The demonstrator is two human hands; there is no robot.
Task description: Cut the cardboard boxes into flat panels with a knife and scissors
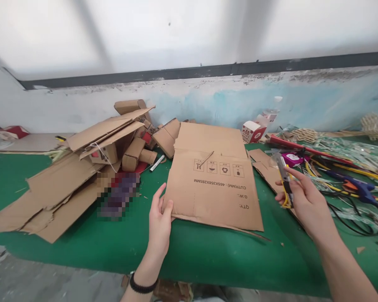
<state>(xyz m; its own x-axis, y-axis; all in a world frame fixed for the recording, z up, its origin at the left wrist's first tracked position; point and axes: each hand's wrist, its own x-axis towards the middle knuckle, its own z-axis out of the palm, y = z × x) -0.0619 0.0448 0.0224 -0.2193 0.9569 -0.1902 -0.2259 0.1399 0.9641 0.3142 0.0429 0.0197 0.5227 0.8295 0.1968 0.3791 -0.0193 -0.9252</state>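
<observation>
A printed brown cardboard sheet (220, 188) lies in front of me on the green table (208, 260), its print upside down. My left hand (162, 218) grips the sheet's near left corner between thumb and fingers. To the right of the sheet, my right hand (302, 197) is closed round a utility knife (284, 178) with a yellow and grey body, held above the table and apart from the sheet. A thin cardboard sliver (206, 160) rests on the sheet across the printed symbols. Another narrow strip pokes out under its near right edge.
Cardboard pieces (66, 176) are heaped at the left, with small boxes (134, 154) behind them. A white marker (157, 163) lies nearby. At the right are a blue glue gun (360, 188), cables and plastic strips. A red and white box (252, 131) stands by the wall.
</observation>
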